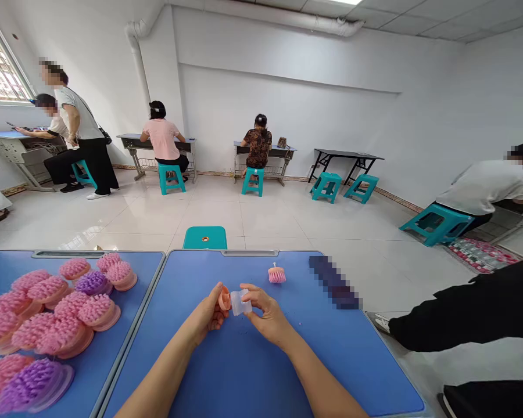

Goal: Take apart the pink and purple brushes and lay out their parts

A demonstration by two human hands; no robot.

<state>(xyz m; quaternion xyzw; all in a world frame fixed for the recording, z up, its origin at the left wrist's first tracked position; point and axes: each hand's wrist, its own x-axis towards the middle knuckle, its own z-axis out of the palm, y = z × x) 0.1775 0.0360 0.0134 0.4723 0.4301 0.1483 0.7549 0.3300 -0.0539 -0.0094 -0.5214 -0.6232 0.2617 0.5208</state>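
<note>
Head view: from where I stand, the left hand (206,317) pinches an orange cap (224,298); the right hand (268,314) pinches a translucent cup (240,303) just beside it, above the blue desk (239,377). Judged risk: loose fingertip hold could drop the cup toward the brush head (277,275).

Two purple brushes (31,384), perhaps twelve pink brushes (63,337), one bristle head (276,276), one cup (239,303), one orange piece (224,298)
</note>
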